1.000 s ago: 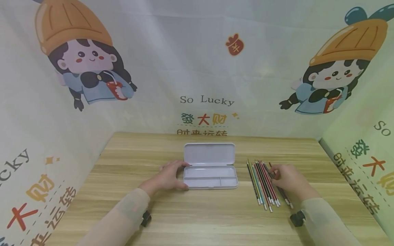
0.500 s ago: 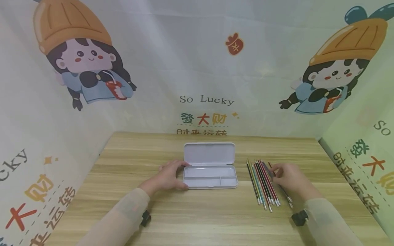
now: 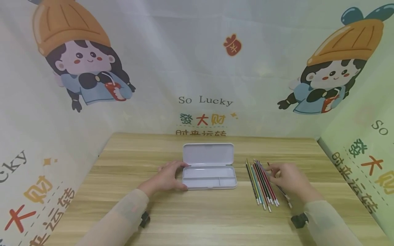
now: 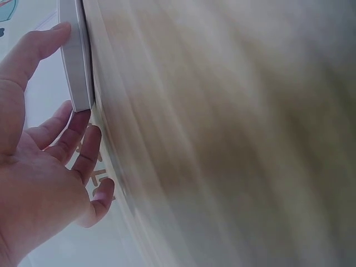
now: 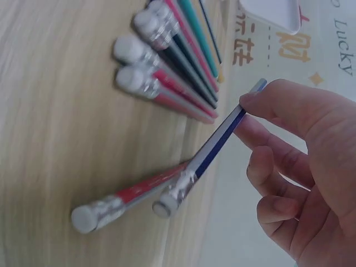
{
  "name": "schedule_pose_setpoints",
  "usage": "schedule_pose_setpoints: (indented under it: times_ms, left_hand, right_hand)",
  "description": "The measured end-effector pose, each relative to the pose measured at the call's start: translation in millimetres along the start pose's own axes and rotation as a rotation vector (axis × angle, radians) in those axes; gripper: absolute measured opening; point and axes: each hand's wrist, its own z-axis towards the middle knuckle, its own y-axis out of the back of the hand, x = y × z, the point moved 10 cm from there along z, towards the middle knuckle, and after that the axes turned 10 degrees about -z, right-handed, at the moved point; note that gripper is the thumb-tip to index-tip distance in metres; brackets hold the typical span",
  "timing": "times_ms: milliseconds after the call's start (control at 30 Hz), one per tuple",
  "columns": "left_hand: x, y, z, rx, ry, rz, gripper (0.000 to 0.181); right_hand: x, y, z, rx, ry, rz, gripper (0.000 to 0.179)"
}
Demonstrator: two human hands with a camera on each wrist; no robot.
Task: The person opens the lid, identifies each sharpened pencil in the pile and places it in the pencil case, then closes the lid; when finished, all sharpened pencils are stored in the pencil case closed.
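Note:
A white pencil case (image 3: 208, 154) lies with its lid raised and its tray of compartments (image 3: 200, 173) bare. My left hand (image 3: 166, 176) grips its left end, thumb on the front side and fingers at the back corner; the left wrist view shows the case's end wall (image 4: 75, 61) between them. To the right, my right hand (image 3: 288, 177) pinches a blue-and-white striped pencil (image 5: 219, 139) between thumb and forefinger, its eraser end tilted down. A red pencil (image 5: 147, 186) lies on the table just under it.
Several pencils (image 3: 264, 186) lie side by side between the case and my right hand, eraser ends toward me. The wooden table (image 3: 191, 218) meets a printed cloth backdrop (image 3: 197, 68) at the back and sides.
My left hand keeps its place on the case. My right hand stays by the pencils with only slight movement, the pencil's upper end shifting a little. The head view has shifted slightly.

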Motion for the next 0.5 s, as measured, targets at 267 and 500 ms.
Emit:
schedule_pose_setpoints:
  times_ms: [267,500]
  left_hand:
    - [-0.3,-0.3,-1.0,0.004,0.004,0.009,0.085]
    - [-1.1,0.8,-1.3,-0.005,0.005,0.014,0.086]
  right_hand:
    - [25.1,1.8,4.5,-0.021,0.075,-0.063,0.024]
    - [52.8,-3.5,13.7,0.000,0.170,-0.060,0.023]
